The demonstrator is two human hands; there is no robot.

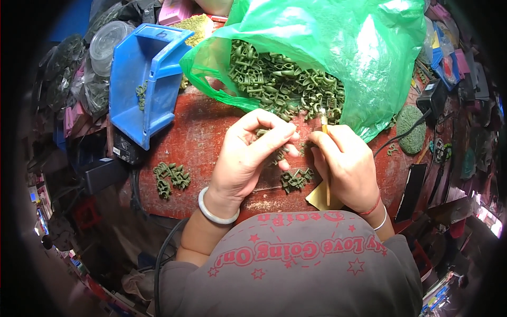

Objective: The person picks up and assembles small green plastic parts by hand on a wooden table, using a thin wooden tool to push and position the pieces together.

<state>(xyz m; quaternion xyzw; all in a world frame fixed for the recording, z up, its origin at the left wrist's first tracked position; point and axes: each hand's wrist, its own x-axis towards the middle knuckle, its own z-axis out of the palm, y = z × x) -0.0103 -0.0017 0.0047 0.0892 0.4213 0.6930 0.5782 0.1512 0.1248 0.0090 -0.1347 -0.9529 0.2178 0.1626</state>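
Note:
My left hand (240, 145) is curled, fingers closed around small dark green ring-shaped pieces (278, 155), partly hidden by the fingers. My right hand (346, 164) grips a thin tool (328, 186) with a light wooden shaft and a metal end pointing away from me. Just beyond both hands, an open green plastic bag (322, 31) holds a heap of similar green pieces (285, 79). A little cluster of pieces (297, 179) lies between my hands on the worn red table (195, 137). Another cluster (171, 178) sits to the left of my left hand.
A blue plastic bin (124, 98) rests tilted at the left, with a few green pieces inside. Behind it is a clear round container (109, 46). At right are a black adapter (432, 96) with a cable and a green textured pad (411, 129). Yellow paper (318, 198) lies under my right hand.

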